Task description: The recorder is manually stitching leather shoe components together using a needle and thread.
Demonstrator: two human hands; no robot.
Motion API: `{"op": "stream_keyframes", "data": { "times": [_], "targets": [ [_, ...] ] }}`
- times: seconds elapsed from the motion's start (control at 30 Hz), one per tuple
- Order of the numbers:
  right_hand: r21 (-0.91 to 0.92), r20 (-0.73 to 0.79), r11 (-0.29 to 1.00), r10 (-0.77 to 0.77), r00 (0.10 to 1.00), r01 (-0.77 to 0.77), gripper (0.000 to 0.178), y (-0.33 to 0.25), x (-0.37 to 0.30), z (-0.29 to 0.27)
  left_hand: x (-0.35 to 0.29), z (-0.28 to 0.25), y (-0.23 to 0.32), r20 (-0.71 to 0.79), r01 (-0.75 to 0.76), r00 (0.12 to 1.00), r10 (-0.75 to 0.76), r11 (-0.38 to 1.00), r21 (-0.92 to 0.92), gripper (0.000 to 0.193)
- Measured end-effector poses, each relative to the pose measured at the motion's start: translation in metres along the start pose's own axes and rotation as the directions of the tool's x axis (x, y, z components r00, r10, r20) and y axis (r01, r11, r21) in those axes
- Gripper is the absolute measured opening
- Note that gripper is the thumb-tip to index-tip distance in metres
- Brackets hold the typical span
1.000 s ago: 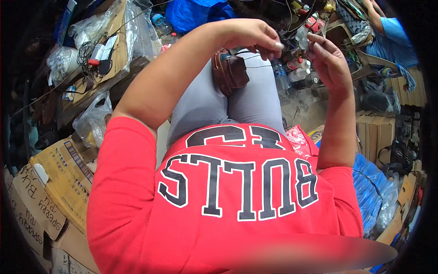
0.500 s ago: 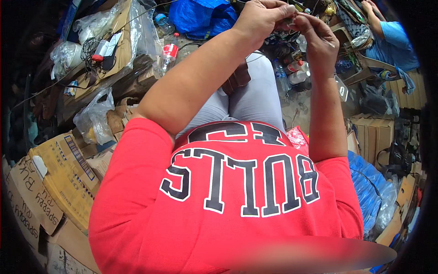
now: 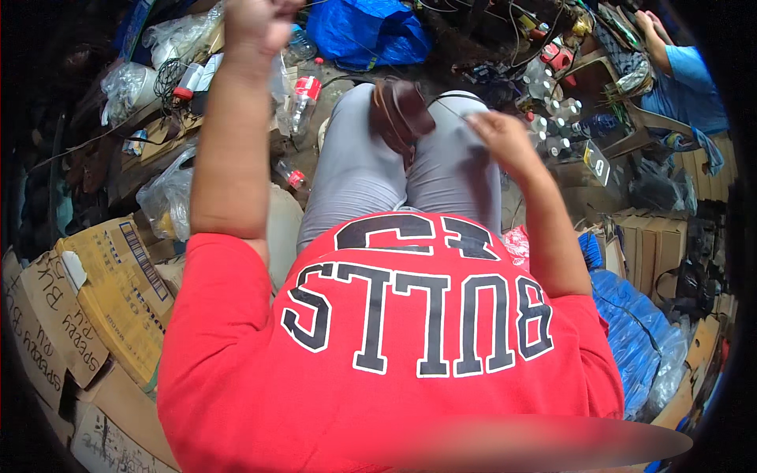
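Observation:
My left hand (image 3: 260, 24) is raised at the top edge, left of my legs. Its fingers are curled closed, but blur and the frame's edge hide what they may hold. Over my right knee my right hand (image 3: 505, 140) has its thumb and fingers pinched together. A thin dark strand (image 3: 451, 113) runs near those fingertips; whatever sits in the pinch is too small to name. A dark brown leather piece (image 3: 400, 114), folded and shiny, rests across my thighs by the knees. Neither hand touches its main body.
Plastic bottles (image 3: 303, 98) stand to the left, with several more bottles (image 3: 552, 126) at the right. A blue plastic bag (image 3: 371, 31) lies ahead. Cardboard boxes (image 3: 110, 276) flank me at left. Another person's blue sleeve (image 3: 694, 83) shows far right.
My hands were together above my knees and have separated. The left swung up and left; the right came down toward my right knee. The brown leather piece now shows more fully.

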State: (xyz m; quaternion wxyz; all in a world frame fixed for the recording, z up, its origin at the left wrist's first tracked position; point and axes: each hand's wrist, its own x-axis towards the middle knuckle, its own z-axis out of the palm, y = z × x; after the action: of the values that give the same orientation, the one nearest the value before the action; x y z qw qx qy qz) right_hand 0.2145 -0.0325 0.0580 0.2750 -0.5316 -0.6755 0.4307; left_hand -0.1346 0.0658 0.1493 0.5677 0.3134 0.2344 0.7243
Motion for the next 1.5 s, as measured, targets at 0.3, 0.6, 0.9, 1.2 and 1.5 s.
{"op": "stream_keyframes", "data": {
  "times": [0.3,0.6,0.9,1.2,1.5],
  "targets": [
    [-0.681,0.127,0.696,-0.192,0.973,0.226,0.037,-0.030,-0.032,0.031,0.034,-0.136,0.057,-0.259,-0.138,0.924,0.283,0.875,0.464,0.011],
    [0.271,0.095,0.963,-0.034,0.995,0.007,0.032,-0.062,-0.021,-0.058,-0.053,-0.019,0.113,0.477,-0.321,0.867,0.145,0.895,0.310,0.019],
    [0.176,0.274,0.922,-0.383,0.882,0.345,0.021,-0.190,-0.002,-0.043,-0.069,0.150,0.038,0.947,-0.949,0.270,0.172,0.215,0.231,0.011],
    [0.516,0.156,0.824,-0.359,0.920,0.234,0.020,-0.158,-0.008,-0.077,-0.100,0.097,-0.053,0.639,-0.039,0.639,-0.428,0.812,0.582,0.016],
    [-0.469,0.005,0.756,-0.514,0.858,0.456,0.011,-0.149,-0.004,-0.077,-0.106,0.094,-0.056,0.486,0.137,0.758,-0.436,0.834,0.534,0.020]
  ]
}}
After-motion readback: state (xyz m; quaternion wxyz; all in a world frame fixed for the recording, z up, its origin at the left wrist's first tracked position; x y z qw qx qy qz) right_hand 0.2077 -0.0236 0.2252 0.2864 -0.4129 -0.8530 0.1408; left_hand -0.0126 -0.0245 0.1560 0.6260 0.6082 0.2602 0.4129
